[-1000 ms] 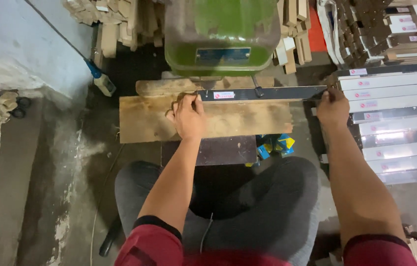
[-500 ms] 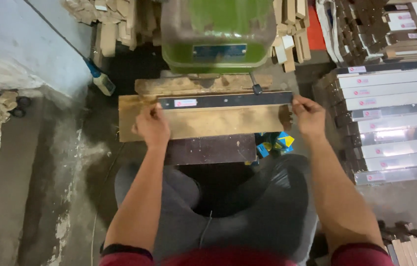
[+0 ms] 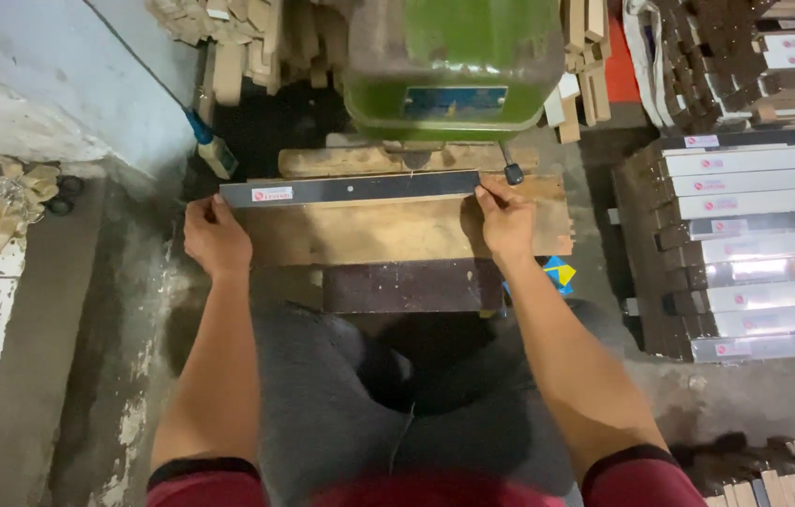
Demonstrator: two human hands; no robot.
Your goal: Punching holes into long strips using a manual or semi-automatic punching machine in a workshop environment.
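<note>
Seated low at a green machine [image 3: 454, 61], knees in grey trousers under a wooden bench top [image 3: 397, 230]. Long dark strip [image 3: 351, 188] lying flat across the back edge of the bench, right under the machine's front, left end reaching past the bench's left edge, right end stopping short of the right corner. Left hand [image 3: 216, 235] at the strip's left end, fingers curled up against its near edge, touching and steadying rather than wrapped round it; whether anything is truly pinched there, cannot tell. Right hand [image 3: 505, 218] at the strip's right end, thumb and fingertips pinching the end of it, just beside a small black knob [image 3: 514, 175] on a thin lever coming down from the machine. Near the strip's left end, a pale label with red marks, facing up. Judging by the lie of things: strip laid square along the machine and held at both ends, so the placing looks done or nearly so; no sign on the strip itself of a cut, a hole or a mark from the machine, so the working of it seems yet to come. To the right of the bench, a stack of like strips [image 3: 745, 244], silvery and white-edged, piled in rows. At the back, offcuts of wood [image 3: 238, 47] heaped around the machine. To the left, a brush with a blue handle [image 3: 210, 145] against the wall, and crumpled scraps [image 3: 8, 202] on the floor.
</note>
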